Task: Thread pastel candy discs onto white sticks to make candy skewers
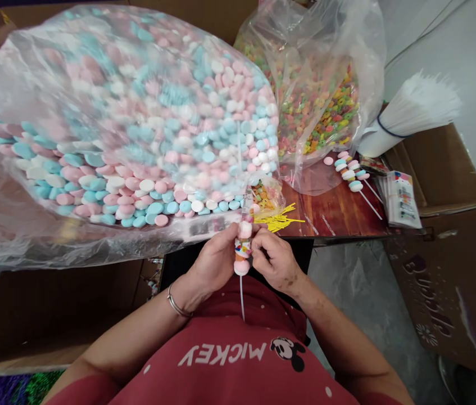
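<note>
A candy skewer (pixel 243 247), pink and white discs on a white stick, stands upright between both hands just above my lap. My left hand (pixel 214 260) is closed round its left side. My right hand (pixel 273 256) pinches it from the right with curled fingers. The stick's lower end points down toward my red shirt. A clear wrapper seems to sit over the skewer's top. Right above the hands lies a huge clear bag of pink, blue and white candy discs (pixel 136 129).
A second clear bag of small multicoloured candy rings (pixel 322 107) stands at the back right on the wooden table (pixel 339 211). Finished skewers (pixel 353 174), yellow twist ties (pixel 280 219), a bundle of white sticks (pixel 415 109) and printed wrappers (pixel 402 199) lie there. Cardboard boxes (pixel 444 169) surround the table.
</note>
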The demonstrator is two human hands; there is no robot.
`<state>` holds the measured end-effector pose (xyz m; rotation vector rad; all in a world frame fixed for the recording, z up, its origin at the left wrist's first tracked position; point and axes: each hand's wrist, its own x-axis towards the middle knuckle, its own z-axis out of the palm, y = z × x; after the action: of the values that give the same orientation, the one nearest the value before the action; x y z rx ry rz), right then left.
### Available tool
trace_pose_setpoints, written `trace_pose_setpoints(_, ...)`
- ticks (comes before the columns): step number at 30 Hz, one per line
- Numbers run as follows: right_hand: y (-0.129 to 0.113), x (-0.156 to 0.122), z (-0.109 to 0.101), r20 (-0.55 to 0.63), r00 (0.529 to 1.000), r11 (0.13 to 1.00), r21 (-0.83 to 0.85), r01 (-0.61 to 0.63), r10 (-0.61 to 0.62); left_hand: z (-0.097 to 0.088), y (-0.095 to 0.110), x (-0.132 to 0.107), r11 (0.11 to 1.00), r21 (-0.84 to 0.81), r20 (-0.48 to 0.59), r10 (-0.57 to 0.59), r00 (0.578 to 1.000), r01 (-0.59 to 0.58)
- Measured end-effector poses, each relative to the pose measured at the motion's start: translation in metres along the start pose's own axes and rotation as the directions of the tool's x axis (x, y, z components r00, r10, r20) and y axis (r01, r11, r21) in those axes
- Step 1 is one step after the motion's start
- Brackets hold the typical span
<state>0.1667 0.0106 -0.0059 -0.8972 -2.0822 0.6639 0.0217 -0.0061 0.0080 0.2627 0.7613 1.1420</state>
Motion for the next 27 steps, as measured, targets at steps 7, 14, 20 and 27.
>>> trace_pose_setpoints(7, -0.011, -0.005, -0.008, -0.12, 0.982, 0.974, -0.191, 0.123, -0.148, 0.003, 0.0, 0.001, 0.999, -0.05, -0.018, 0.019, 1.0, -0.02)
trace_pose_setpoints(14, -0.016, -0.004, -0.012, -0.027, 0.959, 0.89, -0.382, 0.25, -0.282, 0.009, -0.002, -0.004, 0.999, 0.0, -0.064, 0.046, 0.997, -0.046)
trace_pose_setpoints(20, -0.021, -0.001, -0.011, 0.014, 0.958, 0.815, -0.523, 0.251, -0.286, 0.013, -0.002, -0.006, 0.999, 0.03, -0.079, 0.037, 0.996, -0.034)
trace_pose_setpoints(27, -0.017, 0.004, -0.011, 0.01, 0.963, 0.812, -0.535, 0.233, -0.269, 0.011, -0.003, -0.005, 1.0, 0.017, -0.054, 0.021, 0.998, -0.02)
